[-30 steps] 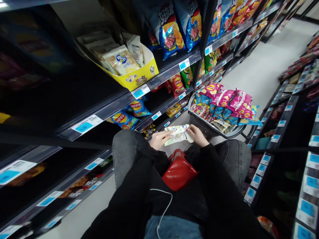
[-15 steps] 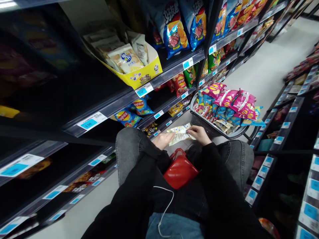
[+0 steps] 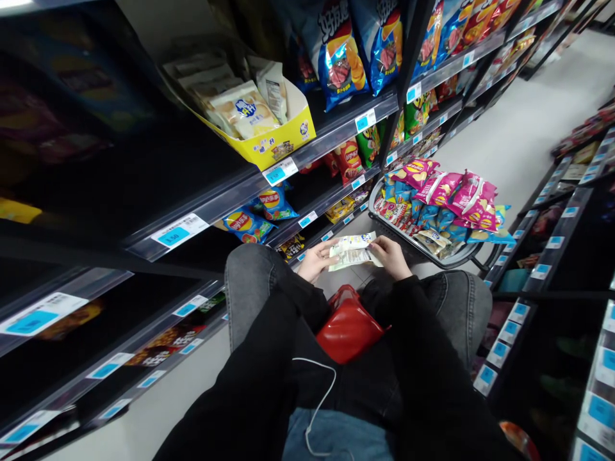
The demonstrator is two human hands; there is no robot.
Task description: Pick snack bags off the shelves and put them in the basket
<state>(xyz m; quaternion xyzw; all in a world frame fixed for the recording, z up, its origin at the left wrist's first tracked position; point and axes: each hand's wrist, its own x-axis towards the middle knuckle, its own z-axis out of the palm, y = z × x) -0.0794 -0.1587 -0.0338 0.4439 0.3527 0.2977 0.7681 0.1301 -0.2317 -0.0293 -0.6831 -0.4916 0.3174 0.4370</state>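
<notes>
A pale snack packet (image 3: 354,251) with its printed back facing up is held between both my hands, over the gap between my knees. My left hand (image 3: 316,261) grips its left end, and my right hand (image 3: 391,257) pinches its right end. On the shelf up to the left stands a yellow display box (image 3: 271,147) with several similar pale packets (image 3: 247,110) in it. Just beyond my right hand is a shopping basket (image 3: 408,246) heaped with pink chip bags (image 3: 473,198), blue bags (image 3: 439,218) and a few pale packets (image 3: 432,242).
A red seat (image 3: 348,326) shows between my legs. Shelves with price tags (image 3: 180,230) run along my left; another shelf row (image 3: 533,275) stands close on the right. Blue chip bags (image 3: 339,57) fill the upper shelf. The aisle floor (image 3: 519,121) stretches away beyond the basket.
The packet is slightly higher and turned a little in my hands, with my left fingers more spread beneath it. The whole view has shifted slightly; the basket and shelves stand as before.
</notes>
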